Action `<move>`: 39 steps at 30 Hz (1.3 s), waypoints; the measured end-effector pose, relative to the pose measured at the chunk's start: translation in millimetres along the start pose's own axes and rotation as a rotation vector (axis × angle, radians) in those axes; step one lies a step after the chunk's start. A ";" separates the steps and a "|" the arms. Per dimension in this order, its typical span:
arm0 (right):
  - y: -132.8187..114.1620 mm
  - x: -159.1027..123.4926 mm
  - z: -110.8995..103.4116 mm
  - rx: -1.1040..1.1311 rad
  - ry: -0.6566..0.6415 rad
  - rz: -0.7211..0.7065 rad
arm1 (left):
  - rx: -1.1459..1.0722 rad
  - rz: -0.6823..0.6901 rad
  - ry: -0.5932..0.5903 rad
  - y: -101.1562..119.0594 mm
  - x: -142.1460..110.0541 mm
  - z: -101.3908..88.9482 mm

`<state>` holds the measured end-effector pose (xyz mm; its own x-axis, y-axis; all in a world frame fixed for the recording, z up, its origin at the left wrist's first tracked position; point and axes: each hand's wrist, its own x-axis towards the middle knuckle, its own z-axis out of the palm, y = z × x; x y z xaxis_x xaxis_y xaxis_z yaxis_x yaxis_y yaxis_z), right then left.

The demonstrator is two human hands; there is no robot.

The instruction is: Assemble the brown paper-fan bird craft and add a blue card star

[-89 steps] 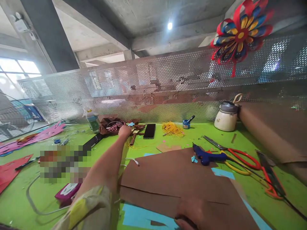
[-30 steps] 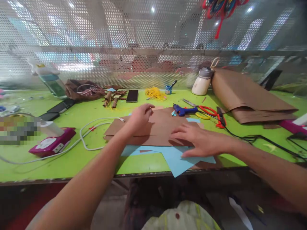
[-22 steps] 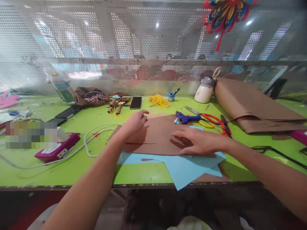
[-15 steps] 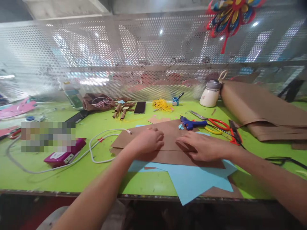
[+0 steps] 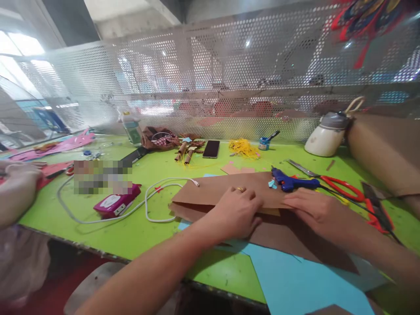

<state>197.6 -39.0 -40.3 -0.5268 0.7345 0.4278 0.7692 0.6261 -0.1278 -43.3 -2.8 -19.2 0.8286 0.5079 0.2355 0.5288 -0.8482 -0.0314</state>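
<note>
A folded sheet of brown paper (image 5: 210,192) lies in front of me, its upper flap lifted a little from the layer below. My left hand (image 5: 238,212) is closed at the middle of the flap's front edge, fingers curled over it and thumb lower down. Farther right, my right hand (image 5: 310,208) pinches the same edge, with part of its fingers hidden. Light blue paper (image 5: 305,280) sticks out from under the brown sheet toward me. Just behind my right hand is a blue glue gun (image 5: 290,181), with a small light blue scrap (image 5: 272,183) near it.
Red-handled scissors (image 5: 341,186) and an orange-handled tool (image 5: 377,208) lie right. A white bottle (image 5: 326,133), blue jar (image 5: 264,143), yellow string (image 5: 244,148) and phone (image 5: 211,148) stand behind. Left are a purple power strip (image 5: 118,201), white cable (image 5: 146,205) and another person's hand (image 5: 19,183).
The view has swung left, and another person's hand has come in. My hands have gone from resting on the paper to gripping the flap's edge, which is now raised, opening a gap.
</note>
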 end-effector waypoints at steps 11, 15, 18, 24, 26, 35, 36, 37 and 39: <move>-14.8 6.5 -59.9 0.008 0.357 0.212 | 0.241 -0.437 0.029 -45.2 -3.0 -41.5; -22.2 1.6 -78.7 -0.009 0.467 0.303 | 0.214 -0.502 0.118 -57.0 -5.9 -52.2; -45.0 -4.2 -98.4 -0.058 0.499 0.256 | 0.110 -0.426 0.375 -69.1 -4.7 -51.8; -88.3 -10.7 -116.9 0.181 0.196 0.050 | -0.102 -0.343 0.224 -88.1 2.5 -22.7; -74.3 -0.2 -103.7 0.282 -0.050 0.095 | -0.104 -0.349 -0.068 -82.6 1.2 -14.1; 131.5 69.2 -64.8 -0.233 -0.016 0.719 | -0.028 -0.255 -0.151 -43.3 -10.1 -25.6; 148.0 67.1 -67.5 -0.244 -0.060 0.722 | -0.016 -0.262 -0.155 -43.8 -10.6 -26.6; 161.3 64.5 -68.6 -0.243 -0.116 0.713 | 0.000 -0.258 -0.158 -44.6 -10.8 -27.3; 179.2 60.9 -63.5 -0.230 -0.213 0.665 | 0.024 -0.257 -0.195 -45.8 -10.4 -28.3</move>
<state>326.3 101.3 19.6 0.0369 0.9896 0.1389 0.9949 -0.0233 -0.0983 -81.4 26.5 7.3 0.6856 0.7264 0.0480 0.7277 -0.6857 -0.0181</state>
